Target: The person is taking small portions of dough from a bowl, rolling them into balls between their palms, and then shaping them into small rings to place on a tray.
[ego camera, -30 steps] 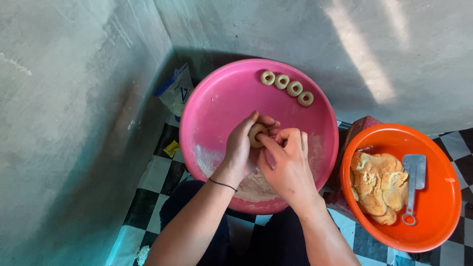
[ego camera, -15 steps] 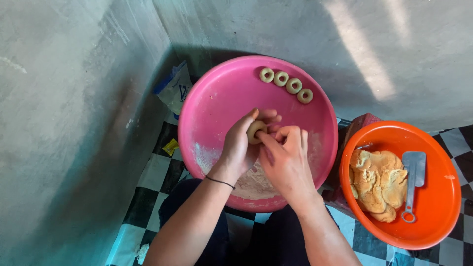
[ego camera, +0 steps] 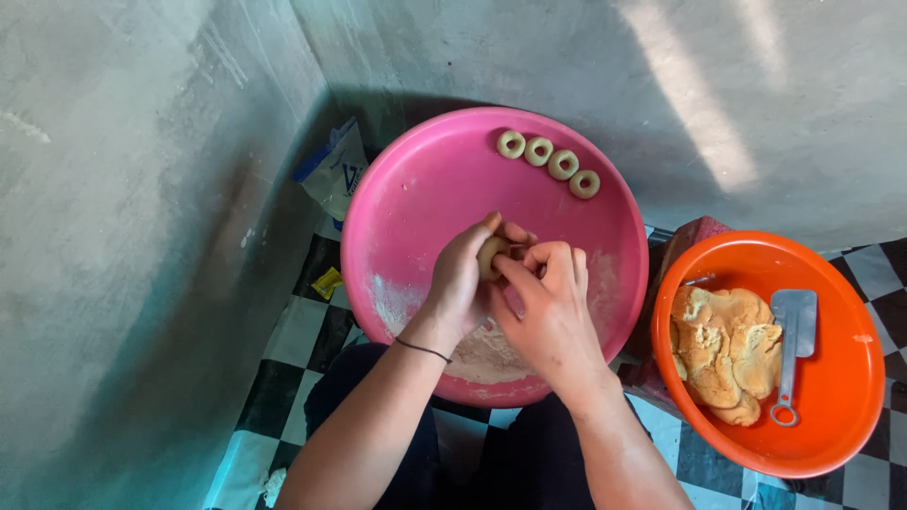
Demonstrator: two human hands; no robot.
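Note:
A small piece of pale dough [ego camera: 490, 256] sits between my two hands above a big pink basin [ego camera: 416, 189]. My left hand [ego camera: 461, 283] cups it from the left, a thin black band around the wrist. My right hand [ego camera: 546, 304] presses against the dough from the right with a finger. Several finished dough rings [ego camera: 549, 161] lie in a row along the basin's far rim. Flour [ego camera: 484, 354] dusts the basin floor near my wrists.
An orange bowl [ego camera: 846, 378] at the right holds a lump of dough [ego camera: 726, 351] and a grey scraper [ego camera: 792, 340]. Grey concrete walls close in at the left and behind. A white and blue bag [ego camera: 331, 172] leans in the corner. The floor is black and white checkered tile [ego camera: 283, 349].
My hands have kept working the dough piece in the same spot, with only small finger shifts. The view moved slightly.

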